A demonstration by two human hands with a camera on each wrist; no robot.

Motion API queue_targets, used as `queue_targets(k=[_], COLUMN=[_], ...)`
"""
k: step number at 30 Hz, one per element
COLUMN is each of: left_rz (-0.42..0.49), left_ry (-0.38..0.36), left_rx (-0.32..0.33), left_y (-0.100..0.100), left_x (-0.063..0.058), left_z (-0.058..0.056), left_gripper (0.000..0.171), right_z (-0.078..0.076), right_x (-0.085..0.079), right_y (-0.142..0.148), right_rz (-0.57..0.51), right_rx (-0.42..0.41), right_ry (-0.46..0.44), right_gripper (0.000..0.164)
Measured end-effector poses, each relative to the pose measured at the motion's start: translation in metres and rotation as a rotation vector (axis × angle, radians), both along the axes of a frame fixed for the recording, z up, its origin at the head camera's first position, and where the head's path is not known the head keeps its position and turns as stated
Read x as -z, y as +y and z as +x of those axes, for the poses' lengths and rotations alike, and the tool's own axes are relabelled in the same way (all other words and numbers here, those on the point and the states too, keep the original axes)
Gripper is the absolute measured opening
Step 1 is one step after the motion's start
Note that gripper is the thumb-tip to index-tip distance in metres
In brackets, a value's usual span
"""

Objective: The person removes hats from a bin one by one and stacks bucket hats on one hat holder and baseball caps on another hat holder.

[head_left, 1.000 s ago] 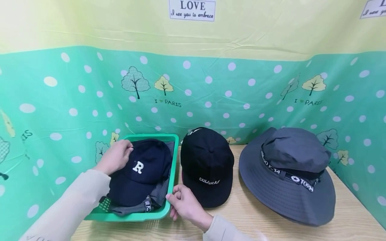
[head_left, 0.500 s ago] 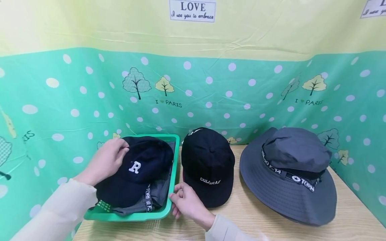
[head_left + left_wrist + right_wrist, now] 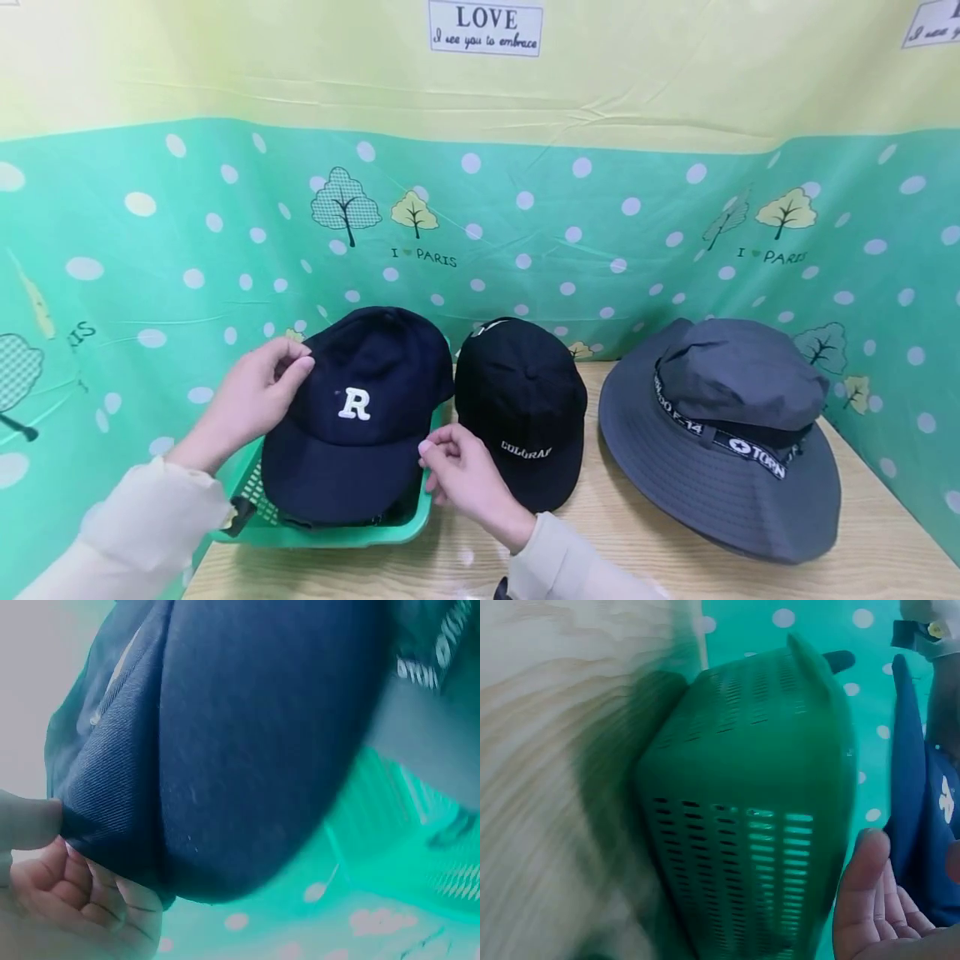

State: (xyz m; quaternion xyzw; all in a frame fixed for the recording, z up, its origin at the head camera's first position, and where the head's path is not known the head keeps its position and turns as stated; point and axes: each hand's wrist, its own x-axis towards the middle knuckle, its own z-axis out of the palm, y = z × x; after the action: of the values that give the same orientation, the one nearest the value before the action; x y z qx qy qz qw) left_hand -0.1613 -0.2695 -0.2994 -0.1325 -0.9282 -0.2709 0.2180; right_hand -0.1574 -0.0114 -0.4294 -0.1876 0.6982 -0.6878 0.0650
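My left hand (image 3: 258, 392) pinches the side edge of a navy baseball cap (image 3: 375, 358) with a white "R" on its front. The cap is raised over the green basket (image 3: 405, 533), its brim toward me. In the left wrist view, thumb and fingers (image 3: 82, 892) grip the cloth next to the brim (image 3: 255, 750). My right hand (image 3: 468, 475) is at the basket's right rim near the brim, fingers loosely bent with nothing between them. The right wrist view shows its thumb (image 3: 862, 885) beside the basket wall (image 3: 742, 847). A grey item with a lettered band (image 3: 420, 675) lies beneath the cap.
A black cap (image 3: 525, 400) with white lettering stands just right of the basket on the wooden table (image 3: 600, 550). Farther right sits a wide-brimmed grey hat (image 3: 720, 433) with a lettered band. A dotted green and yellow cloth (image 3: 540, 217) hangs behind.
My left hand has lifted the navy cap up out of the basket, moving it first left, then up and right. The right hand has shifted slightly up along the rim.
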Motion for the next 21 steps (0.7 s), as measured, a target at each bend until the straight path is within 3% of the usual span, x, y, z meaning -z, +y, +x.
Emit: queue_targets(k=[4,7,11,16,21], left_rz=[0.066,0.112,0.168,0.223,0.259], left_ry=[-0.113,-0.181,-0.244,-0.267,-0.234], left_rx=[-0.040,-0.071,-0.104,-0.125,-0.185], left_y=[0.003,0.005,0.006,0.005,0.000], left_x=[0.005,0.013,0.027,0.042,0.050], left_z=[0.004,0.006,0.007,0.008,0.013], left_gripper=[0.022,0.025,0.027,0.030,0.034], right_z=[-0.003,-0.004,-0.003,-0.004,-0.006], right_x=[-0.001,-0.001,-0.004,-0.009,-0.017], right_y=[-0.006,-0.009,-0.011,-0.012,-0.009], right_rz=[-0.065,-0.166,-0.289,-0.392,-0.469], right_rx=[0.004,-0.006,-0.015,-0.012,-0.030], right_ry=[-0.042,-0.149,-0.275,-0.304,-0.307], right_gripper=[0.016,0.007,0.011,0.013,0.014])
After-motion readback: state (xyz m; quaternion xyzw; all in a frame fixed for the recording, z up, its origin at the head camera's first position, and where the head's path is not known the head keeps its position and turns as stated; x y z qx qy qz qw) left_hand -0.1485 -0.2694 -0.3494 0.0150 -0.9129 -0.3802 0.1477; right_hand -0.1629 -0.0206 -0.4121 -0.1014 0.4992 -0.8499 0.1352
